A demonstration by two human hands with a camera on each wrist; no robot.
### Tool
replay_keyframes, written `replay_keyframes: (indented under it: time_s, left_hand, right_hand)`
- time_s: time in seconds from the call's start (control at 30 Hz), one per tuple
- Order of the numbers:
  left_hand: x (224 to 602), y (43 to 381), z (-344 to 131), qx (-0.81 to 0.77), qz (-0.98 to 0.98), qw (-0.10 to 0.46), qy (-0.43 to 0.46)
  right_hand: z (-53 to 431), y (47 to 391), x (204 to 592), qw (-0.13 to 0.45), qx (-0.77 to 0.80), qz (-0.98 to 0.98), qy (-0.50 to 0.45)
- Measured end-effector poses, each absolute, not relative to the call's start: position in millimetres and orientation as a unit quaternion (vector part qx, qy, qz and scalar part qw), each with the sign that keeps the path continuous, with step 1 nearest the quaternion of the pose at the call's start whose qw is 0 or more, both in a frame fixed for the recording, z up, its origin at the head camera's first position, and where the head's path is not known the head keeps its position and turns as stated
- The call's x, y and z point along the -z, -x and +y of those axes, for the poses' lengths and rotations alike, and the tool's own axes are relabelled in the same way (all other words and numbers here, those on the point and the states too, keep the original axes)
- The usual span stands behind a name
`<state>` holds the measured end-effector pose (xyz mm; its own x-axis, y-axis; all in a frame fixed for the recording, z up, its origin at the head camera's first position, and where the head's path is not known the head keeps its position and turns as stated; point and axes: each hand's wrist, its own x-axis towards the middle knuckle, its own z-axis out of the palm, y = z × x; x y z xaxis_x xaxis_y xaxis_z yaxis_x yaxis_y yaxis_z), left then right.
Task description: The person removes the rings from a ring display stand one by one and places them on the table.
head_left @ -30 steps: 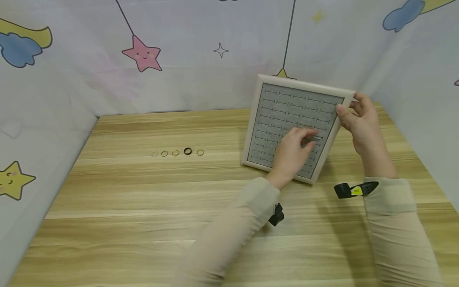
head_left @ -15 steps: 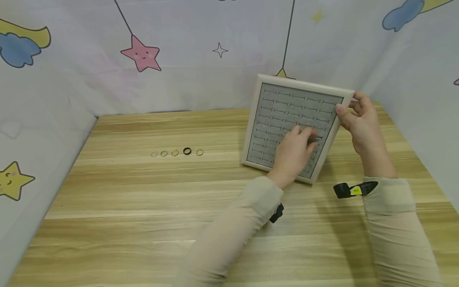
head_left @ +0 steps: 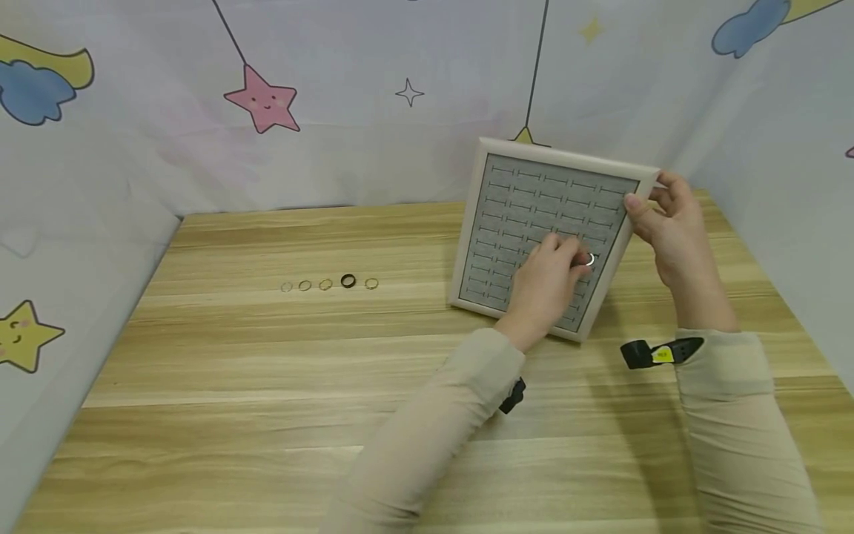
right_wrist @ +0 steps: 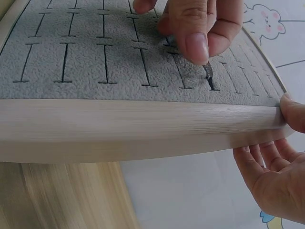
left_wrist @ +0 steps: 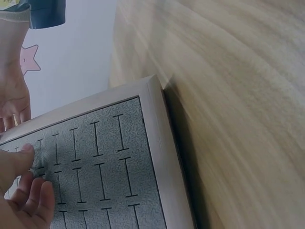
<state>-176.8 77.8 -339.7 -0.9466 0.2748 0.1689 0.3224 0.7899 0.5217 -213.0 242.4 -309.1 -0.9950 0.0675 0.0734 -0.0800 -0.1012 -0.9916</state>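
Observation:
A grey padded ring display board [head_left: 540,200] with a pale wooden frame leans tilted on the table, its surface lined with rows of slits. My left hand [head_left: 547,285] is over the lower right part of the pad, pinching a silver ring [head_left: 590,259] at one of the slits. In the right wrist view, that slit [right_wrist: 209,78] gapes beneath the fingers. At the frame's upper right corner, my right hand [head_left: 677,230] grips the edge, thumb on the front and fingers behind. Both hands also show in the left wrist view, where the ring is hidden.
Left of the board, several rings lie in a row on the wooden table [head_left: 267,386]: gold-toned ones such as the ring [head_left: 371,284], a dark ring [head_left: 348,281] and a thin pale ring [head_left: 287,287]. A patterned curtain [head_left: 347,148] stands behind.
The silver ring has turned under my left fingers and now shows as a bright curve. My left hand has shifted only slightly; the right hand and board stay put.

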Motion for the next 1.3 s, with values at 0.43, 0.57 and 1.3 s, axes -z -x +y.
replay_keyframes:
  time_s: [0.43,0.57,1.3]
  left_hand:
    - [334,174,60,0.4,-0.903,0.031,0.152]
    - [328,175,46,0.444,-0.885,0.036,0.135]
    - [349,176,-70,0.51,-0.858,0.071,0.003]
  right_hand:
    - [242,214,309,0.043,-0.742,-0.669,-0.006]
    - [242,213,309,0.042,-0.73,-0.682,-0.003]
    - [244,214,308,0.033,-0.758,-0.651,-0.013]
